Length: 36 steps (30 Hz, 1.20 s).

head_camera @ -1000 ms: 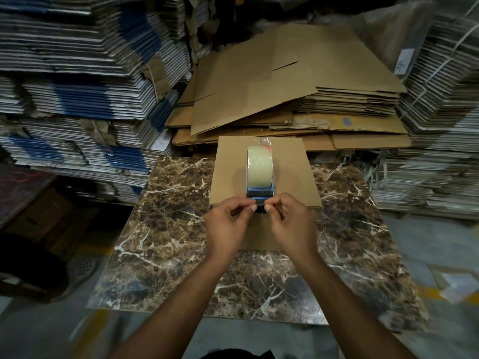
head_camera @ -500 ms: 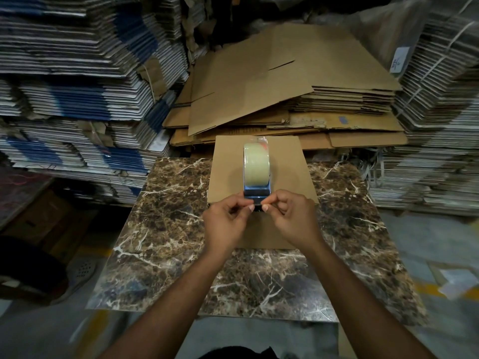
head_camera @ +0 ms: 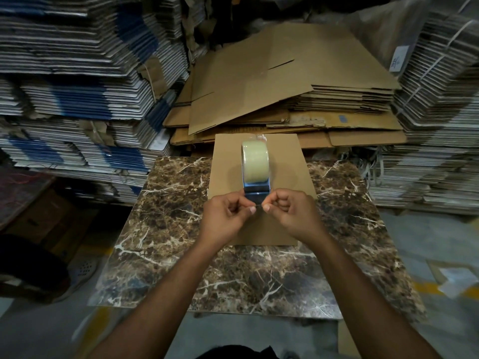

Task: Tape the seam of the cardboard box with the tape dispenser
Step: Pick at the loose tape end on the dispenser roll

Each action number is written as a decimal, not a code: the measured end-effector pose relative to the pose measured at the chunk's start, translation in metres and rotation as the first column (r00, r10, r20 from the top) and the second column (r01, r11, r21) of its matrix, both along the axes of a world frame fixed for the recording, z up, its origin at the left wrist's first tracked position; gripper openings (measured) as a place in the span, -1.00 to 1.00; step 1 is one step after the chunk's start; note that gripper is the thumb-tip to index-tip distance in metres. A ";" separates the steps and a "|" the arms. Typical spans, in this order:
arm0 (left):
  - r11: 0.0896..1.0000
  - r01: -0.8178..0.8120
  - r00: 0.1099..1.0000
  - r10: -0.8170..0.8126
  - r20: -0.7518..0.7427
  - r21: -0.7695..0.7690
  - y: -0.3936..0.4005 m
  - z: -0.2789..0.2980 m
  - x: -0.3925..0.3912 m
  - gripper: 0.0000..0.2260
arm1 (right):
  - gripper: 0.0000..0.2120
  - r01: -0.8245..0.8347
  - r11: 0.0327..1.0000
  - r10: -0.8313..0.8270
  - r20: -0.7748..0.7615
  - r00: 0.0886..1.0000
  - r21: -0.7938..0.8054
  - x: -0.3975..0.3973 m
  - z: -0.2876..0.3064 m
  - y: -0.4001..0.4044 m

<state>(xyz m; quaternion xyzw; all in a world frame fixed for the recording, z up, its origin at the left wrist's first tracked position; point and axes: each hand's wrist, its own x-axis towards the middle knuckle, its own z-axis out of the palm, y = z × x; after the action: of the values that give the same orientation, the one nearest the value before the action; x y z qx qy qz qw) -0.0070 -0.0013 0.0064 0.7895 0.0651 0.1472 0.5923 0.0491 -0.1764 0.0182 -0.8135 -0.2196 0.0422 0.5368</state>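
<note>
A plain brown cardboard box (head_camera: 285, 161) stands on the marble table (head_camera: 166, 203), its flat top facing me. On that top sits a tape dispenser (head_camera: 256, 174) with a blue metal frame and a pale yellowish roll of tape. My left hand (head_camera: 225, 218) and my right hand (head_camera: 293, 213) meet at the dispenser's near end. Thumb and forefinger of each hand pinch the free end of the tape (head_camera: 258, 206), stretched as a thin strip between them. The box seam is hidden under the dispenser and my hands.
Tall stacks of flattened white-and-blue cartons (head_camera: 77, 99) rise at the left and right (head_camera: 435, 125). A pile of flat brown cardboard sheets (head_camera: 285, 81) lies just behind the box. A dark round object (head_camera: 28, 268) sits on the floor at lower left.
My hands have moved slightly apart, and the tape end now shows as a short strip stretched between my fingertips. The dispenser and box have stayed in place.
</note>
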 end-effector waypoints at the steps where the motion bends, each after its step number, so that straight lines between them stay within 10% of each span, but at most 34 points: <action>1: 1.000 0.010 1.000 -0.010 -0.002 -0.003 0.000 0.001 0.000 -0.81 | -0.93 -0.009 1.000 0.009 -0.008 1.000 0.007 0.000 0.000 0.000; 17: 0.992 0.122 0.992 -0.122 -0.024 0.014 0.015 0.009 0.003 -0.90 | -0.95 -0.040 0.995 0.045 -0.054 0.998 0.096 0.003 0.002 -0.005; 22: 0.994 0.111 0.994 -0.111 0.015 -0.018 0.009 0.002 0.001 -0.88 | -0.55 -0.007 0.942 0.068 -0.172 0.983 0.336 0.001 -0.001 -0.010; 27: 0.995 0.077 0.994 -0.071 0.078 -0.068 0.009 0.003 0.001 -0.88 | -0.81 0.041 0.984 -0.032 -0.051 0.998 0.175 -0.002 -0.004 -0.002; 36: 0.962 0.081 0.994 -0.060 0.087 -0.262 0.000 0.008 -0.007 -0.41 | -0.83 0.076 0.966 -0.080 0.006 0.997 0.248 -0.004 -0.014 -0.001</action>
<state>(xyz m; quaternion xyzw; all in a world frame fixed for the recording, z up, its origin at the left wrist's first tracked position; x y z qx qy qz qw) -0.0137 -0.0016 0.0145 0.6986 0.0327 0.1469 0.6995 0.0454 -0.1773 0.0038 -0.7486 -0.1951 -0.0131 0.6336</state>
